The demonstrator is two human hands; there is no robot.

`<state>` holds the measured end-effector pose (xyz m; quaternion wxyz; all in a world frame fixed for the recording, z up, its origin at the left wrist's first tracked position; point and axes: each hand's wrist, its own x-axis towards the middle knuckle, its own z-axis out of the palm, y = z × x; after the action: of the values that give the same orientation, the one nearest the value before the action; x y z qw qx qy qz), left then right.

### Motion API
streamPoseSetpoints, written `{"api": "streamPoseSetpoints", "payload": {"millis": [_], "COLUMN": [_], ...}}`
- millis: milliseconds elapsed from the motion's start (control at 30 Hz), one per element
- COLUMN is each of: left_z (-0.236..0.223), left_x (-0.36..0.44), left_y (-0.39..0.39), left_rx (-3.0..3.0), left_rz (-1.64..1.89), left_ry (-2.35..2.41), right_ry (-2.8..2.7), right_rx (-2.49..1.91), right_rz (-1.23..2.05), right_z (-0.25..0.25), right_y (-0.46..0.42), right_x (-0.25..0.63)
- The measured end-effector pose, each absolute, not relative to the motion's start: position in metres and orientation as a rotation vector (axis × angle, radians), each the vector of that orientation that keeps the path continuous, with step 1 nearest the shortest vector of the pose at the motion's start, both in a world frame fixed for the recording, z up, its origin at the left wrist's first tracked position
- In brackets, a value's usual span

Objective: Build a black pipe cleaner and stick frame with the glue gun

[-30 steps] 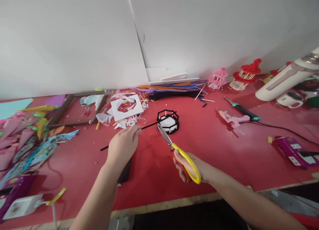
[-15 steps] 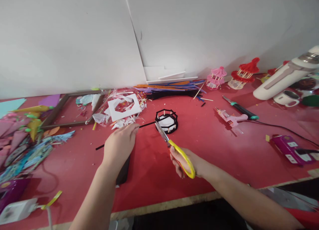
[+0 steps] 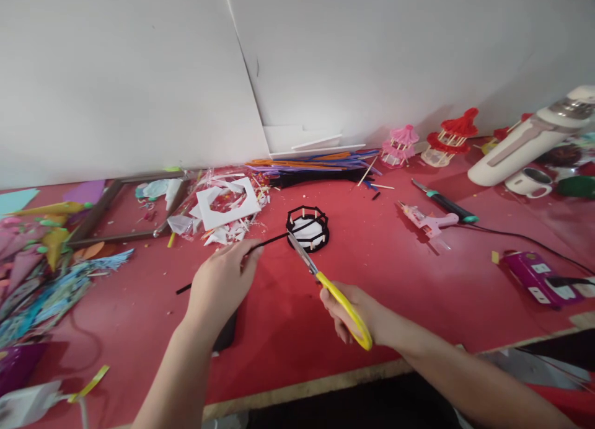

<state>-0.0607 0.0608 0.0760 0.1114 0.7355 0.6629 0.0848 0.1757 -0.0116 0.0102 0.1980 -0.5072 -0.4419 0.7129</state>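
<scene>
One black strip [image 3: 274, 239] is pinched by the left hand [image 3: 219, 281], seemingly so that it is kept straight beside the small black frame [image 3: 324, 239] on the red table [image 3: 400, 274]. Yellow-handled scissors [image 3: 343, 302] are gripped by the right hand [image 3: 361, 310], their tips apparently lined up with the strip at the frame's left edge.

light: moderate, I get brightest patch low on white wall [image 3: 320, 103], upper corners greyer | shadows: soft beside pink glue gun [image 3: 432, 222], dim beneath red tabletop [image 3: 483, 243] | glare: faint sheen on its right side | edges: wide-angle stretch, white bottle [image 3: 514, 145] skewed, pink cones [image 3: 25, 265] soft
</scene>
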Motion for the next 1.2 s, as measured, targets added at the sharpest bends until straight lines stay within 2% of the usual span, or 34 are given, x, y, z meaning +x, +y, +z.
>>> {"api": "streamPoseSetpoints", "payload": {"millis": [233,433,767,967,1200], "left_z": [0.072,0.041,0.027,0.048,0.04], "left_x": [-0.055,-0.025,0.015,0.011,0.005], "left_y": [0.048,0.09,0.132,0.091,0.018], "left_rx": [1.993,2.099,2.147,2.213,2.123], "left_rz": [0.419,0.478,0.491,0.451,0.057], "left_ry": [1.492,1.607,1.692,1.748,1.626], "right_ry": [-1.424,-1.46,-1.457,-1.448,-1.463], "right_rx": [-1.483,-1.695,-1.716,-1.793,-1.971], "right_rz": [1.938,1.973,2.022,1.994,2.012], "right_z": [0.013,-0.005,0.021,0.017,0.011], "right_y": [-0.069,-0.083,-0.067,-0.057,-0.048], "right_x": [0.246,0.277,0.27,0.272,0.274]}}
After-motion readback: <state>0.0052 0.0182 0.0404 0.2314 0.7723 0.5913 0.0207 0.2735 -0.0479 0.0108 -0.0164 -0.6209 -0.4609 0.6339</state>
